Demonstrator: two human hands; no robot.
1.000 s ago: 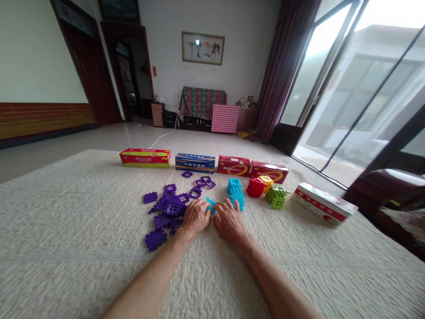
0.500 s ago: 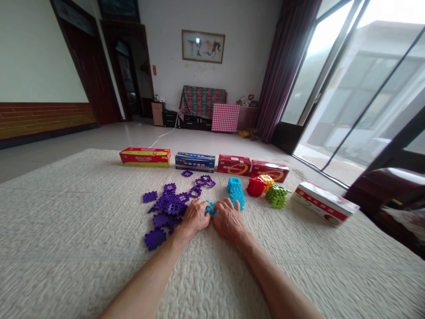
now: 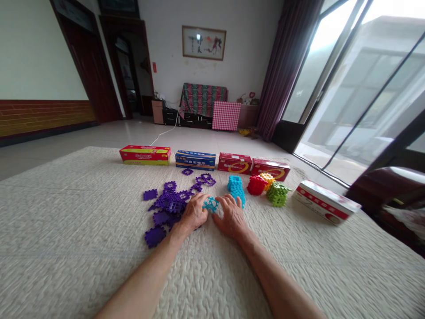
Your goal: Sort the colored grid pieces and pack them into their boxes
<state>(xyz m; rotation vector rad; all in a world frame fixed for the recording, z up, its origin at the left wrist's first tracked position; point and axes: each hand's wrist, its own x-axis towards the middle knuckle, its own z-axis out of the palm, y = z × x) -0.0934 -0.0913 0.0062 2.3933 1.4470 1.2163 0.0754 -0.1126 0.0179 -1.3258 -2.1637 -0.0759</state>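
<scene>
A light-blue lattice piece (image 3: 210,204) is between my two hands, low over the quilted cover. My left hand (image 3: 195,212) has its fingers closed on the left side of this piece. My right hand (image 3: 229,214) is at its right side, fingers bent and the fingertips at its edge. Just beyond my right hand sit joined light-blue blocks (image 3: 235,186). Purple interlocking pieces (image 3: 170,201) lie in a loose pile left of my left hand. To the right are a red block (image 3: 256,185), a yellow block (image 3: 267,179) and a green block (image 3: 278,195).
Along the far side of the cover (image 3: 83,199) stand a red-and-yellow box (image 3: 145,156), a blue box (image 3: 195,161) and two dark red boxes (image 3: 234,164). A white-and-red box (image 3: 325,201) lies at the right, near a dark red chair (image 3: 392,188).
My hands have drawn slightly apart, and more of the light-blue piece shows between them. The fingers of my right hand have shifted. The view has tilted slightly.
</scene>
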